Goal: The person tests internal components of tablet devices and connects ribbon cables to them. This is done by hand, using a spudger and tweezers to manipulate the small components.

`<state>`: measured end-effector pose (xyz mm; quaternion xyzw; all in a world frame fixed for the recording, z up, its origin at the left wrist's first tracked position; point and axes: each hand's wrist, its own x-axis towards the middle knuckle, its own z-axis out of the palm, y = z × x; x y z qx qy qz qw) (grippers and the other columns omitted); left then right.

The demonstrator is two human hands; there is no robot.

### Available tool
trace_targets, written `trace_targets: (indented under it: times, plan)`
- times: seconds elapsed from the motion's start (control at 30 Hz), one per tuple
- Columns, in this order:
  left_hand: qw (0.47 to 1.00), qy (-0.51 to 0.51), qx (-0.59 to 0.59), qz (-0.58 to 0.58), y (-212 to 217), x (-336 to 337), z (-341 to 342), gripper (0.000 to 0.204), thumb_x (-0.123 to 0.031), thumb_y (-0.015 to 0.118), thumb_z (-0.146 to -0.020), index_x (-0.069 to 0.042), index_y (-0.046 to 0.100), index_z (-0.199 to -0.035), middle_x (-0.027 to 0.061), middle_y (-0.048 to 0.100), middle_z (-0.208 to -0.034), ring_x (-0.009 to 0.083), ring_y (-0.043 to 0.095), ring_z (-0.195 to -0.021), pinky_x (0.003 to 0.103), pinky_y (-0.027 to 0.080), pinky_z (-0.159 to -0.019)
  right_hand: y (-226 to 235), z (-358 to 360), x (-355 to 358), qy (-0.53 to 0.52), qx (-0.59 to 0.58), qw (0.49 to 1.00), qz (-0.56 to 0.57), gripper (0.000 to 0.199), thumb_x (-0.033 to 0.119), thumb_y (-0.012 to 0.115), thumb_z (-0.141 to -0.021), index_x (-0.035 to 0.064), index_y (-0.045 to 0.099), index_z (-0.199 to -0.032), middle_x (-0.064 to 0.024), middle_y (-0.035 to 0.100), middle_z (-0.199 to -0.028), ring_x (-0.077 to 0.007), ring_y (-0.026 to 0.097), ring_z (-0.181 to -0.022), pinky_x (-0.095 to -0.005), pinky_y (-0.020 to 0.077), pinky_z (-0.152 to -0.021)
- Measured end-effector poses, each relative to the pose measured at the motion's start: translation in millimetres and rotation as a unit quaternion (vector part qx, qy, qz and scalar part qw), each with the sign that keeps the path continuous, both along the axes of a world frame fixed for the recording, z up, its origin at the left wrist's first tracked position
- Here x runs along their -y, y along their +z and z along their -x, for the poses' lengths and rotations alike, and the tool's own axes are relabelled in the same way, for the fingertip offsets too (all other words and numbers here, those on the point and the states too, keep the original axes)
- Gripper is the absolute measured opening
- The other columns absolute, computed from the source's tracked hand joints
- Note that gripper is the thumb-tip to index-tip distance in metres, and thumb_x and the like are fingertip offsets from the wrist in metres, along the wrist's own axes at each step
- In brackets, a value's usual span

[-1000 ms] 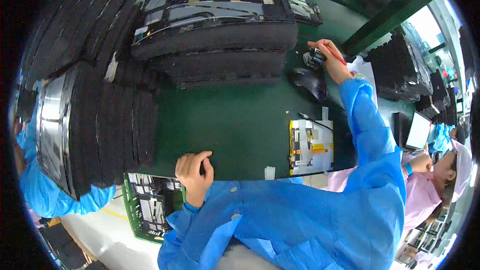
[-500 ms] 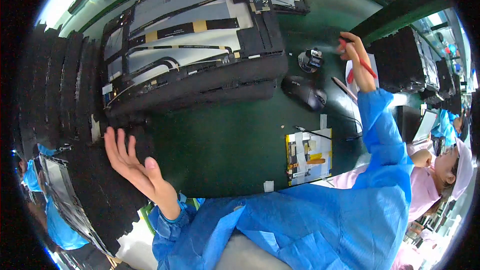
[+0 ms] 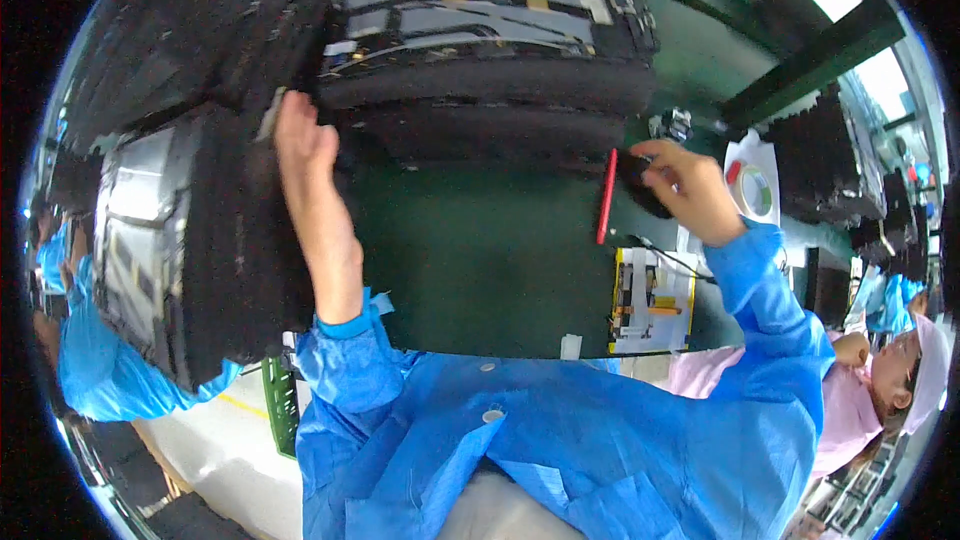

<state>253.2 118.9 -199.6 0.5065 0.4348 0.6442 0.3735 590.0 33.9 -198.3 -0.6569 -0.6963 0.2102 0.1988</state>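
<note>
My left hand [image 3: 312, 155] reaches forward along the tall stack of thin black device panels [image 3: 230, 230] on the left. Its fingers are stretched out, slightly blurred, and the tips reach the stack's inner edge. On the right, my right hand [image 3: 692, 188] is over a black computer mouse [image 3: 640, 180], fingers bent but apart, partly covering it. A slim red pen-like stick [image 3: 607, 197] rests left of the mouse, with a small gap to my fingertips. A pile of black devices with exposed grey batteries and ribbon cables [image 3: 490, 25] stands at the back.
Near the front edge of the green table [image 3: 470, 250] lies a yellow-edged battery pack [image 3: 622, 315] with a cable above it. A tape roll [image 3: 752, 190] sits on white paper. More black panels [image 3: 820, 155] are stacked right. A person in pink [image 3: 840, 430] is beyond.
My right hand has come down and left to the mouse; the red stick now lies beside it. My left hand has moved forward along the stack. The view has shifted.
</note>
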Motion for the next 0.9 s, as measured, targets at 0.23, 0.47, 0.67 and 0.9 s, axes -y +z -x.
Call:
trace_targets:
  times: [0.23, 0.47, 0.67, 0.9]
  plan:
    - [0.997, -0.080, -0.010, -0.002, 5, -16, -10, 0.056, -0.024, 0.050, -0.091, 0.003, 0.035, -0.138, 0.0168, 0.042, -0.137, 0.0226, 0.038, -0.128, 0.032, 0.024, -0.107, 38, 22, -76, -0.123, -0.315, 0.921, -0.193, 0.048, 0.027, 0.049, -0.096, -0.0005, 0.042, -0.135, -0.0099, 0.052, -0.129, -0.0179, 0.048, -0.117, -0.0297, 0.0359, -0.099]
    - [0.998, -0.036, -0.043, -0.037, 13, -9, -21, 0.057, -0.021, 0.051, -0.090, 0.002, 0.033, -0.139, 0.0182, 0.045, -0.135, 0.0248, 0.041, -0.126, 0.034, 0.027, -0.106, 36, 55, -88, -0.156, -0.536, 0.820, -0.125, 0.049, 0.023, 0.051, -0.094, -0.0015, 0.042, -0.135, -0.0101, 0.053, -0.128, -0.0187, 0.050, -0.115, -0.0281, 0.0356, -0.099]
    - [0.985, -0.127, 0.003, -0.120, 24, 49, -12, 0.069, -0.026, 0.054, -0.088, -0.001, 0.024, -0.144, 0.0153, 0.033, -0.145, 0.0246, 0.030, -0.134, 0.034, 0.020, -0.110, 63, 60, -16, -0.149, -0.568, 0.788, -0.187, 0.048, 0.019, 0.049, -0.094, 0.0009, 0.040, -0.138, -0.0097, 0.053, -0.127, -0.0178, 0.052, -0.113, -0.0288, 0.0388, -0.097]
    - [0.982, -0.174, -0.008, 0.068, -28, 179, 40, 0.106, -0.057, 0.063, -0.076, 0.009, 0.014, -0.143, 0.0212, 0.021, -0.149, 0.0287, 0.027, -0.136, 0.042, 0.022, -0.109, 6, 87, 135, -0.166, -0.387, 0.890, -0.174, 0.058, 0.020, 0.041, -0.095, -0.0032, 0.020, -0.145, -0.0167, 0.029, -0.146, -0.0249, 0.029, -0.135, -0.0345, 0.0198, -0.111]
